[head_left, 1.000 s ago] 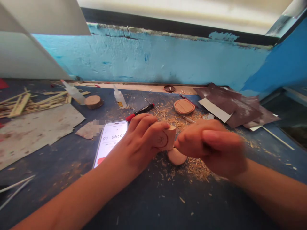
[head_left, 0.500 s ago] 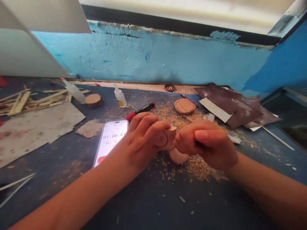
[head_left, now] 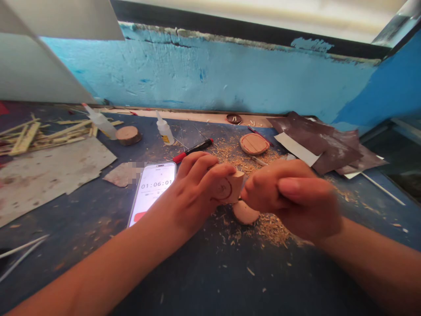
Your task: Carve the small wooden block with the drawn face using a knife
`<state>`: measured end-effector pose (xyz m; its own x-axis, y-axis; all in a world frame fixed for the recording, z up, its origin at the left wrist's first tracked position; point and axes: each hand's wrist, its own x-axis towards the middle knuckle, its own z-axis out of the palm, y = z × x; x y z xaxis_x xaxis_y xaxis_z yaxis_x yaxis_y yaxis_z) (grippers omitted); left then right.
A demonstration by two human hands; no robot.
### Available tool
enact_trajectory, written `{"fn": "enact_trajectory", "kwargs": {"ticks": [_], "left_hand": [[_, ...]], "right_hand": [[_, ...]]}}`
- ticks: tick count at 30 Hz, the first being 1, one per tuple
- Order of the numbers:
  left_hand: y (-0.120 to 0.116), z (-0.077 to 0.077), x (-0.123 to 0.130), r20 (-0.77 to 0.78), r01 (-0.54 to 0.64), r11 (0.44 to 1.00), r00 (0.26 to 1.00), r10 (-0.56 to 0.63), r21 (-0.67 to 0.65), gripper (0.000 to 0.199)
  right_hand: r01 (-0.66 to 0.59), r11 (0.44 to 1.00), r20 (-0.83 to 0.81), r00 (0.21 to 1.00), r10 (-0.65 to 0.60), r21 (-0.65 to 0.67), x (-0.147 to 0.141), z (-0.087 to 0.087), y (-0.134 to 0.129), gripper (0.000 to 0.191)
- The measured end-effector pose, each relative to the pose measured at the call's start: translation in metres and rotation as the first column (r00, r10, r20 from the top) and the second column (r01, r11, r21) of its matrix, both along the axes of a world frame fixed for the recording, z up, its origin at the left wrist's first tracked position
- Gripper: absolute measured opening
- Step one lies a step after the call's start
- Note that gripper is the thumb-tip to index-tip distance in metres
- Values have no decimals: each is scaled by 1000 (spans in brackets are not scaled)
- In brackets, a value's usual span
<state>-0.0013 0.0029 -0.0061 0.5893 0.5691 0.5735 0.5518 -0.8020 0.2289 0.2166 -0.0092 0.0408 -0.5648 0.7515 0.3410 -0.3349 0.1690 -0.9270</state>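
Left hand (head_left: 187,193): fingers (head_left: 200,166) curled around a pale wooden block (head_left: 232,188) with a dark circle marked on its end, held above the dark blue tabletop (head_left: 184,281). Right hand (head_left: 296,197): fingers (head_left: 305,186) curled tightly, blurred, just beside the block's right end; whatever they enclose is hidden, so I cannot tell whether they hold anything.

Directly below the block, partly hidden by it, a rounded peach-toned wooden disc (head_left: 245,213) lies among loose pale wood shavings (head_left: 271,230). Behind the block: a round wooden disc with red lines (head_left: 254,144) and a red-and-black marker (head_left: 192,150). Left of the block: a lit smartphone (head_left: 153,193) reading 01:06:01, its lower part cut off by the left forearm. Right of the block: crumpled dark brown sandpaper sheets (head_left: 315,142).
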Motion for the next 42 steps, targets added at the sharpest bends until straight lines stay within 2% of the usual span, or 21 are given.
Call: {"fn": "enact_trajectory", "kwargs": {"ticks": [19,25,31,37,40,42], "left_hand": [[1,-2,2,8,17,999,1000,-17,50,56],[0,-2,1,-3,-2,1000,1000,2,19,56],[0,-1,1,-8,-1,1000,1000,2,20,56],[0,-2,3,3,6,999,1000,-6,40,55],[-1,-3,4,5,-2,999,1000,2,40,57],[-2,-3,5,8,-12,1000,1000,12,26,58]], "right_hand": [[6,1000,-6,1000,-6,-10,-1,-5,0,36],[9,999,-15,1000,-10,-40,-2,1,0,37],[-5,1000,-36,999,5,1,-7,-9,5,37],[20,999,-74,997,-23,-36,-10,-15,8,39],[23,999,-68,997,-26,-45,-7,-10,9,38],[9,999,-62,998,-11,-43,-4,0,8,38]]}}
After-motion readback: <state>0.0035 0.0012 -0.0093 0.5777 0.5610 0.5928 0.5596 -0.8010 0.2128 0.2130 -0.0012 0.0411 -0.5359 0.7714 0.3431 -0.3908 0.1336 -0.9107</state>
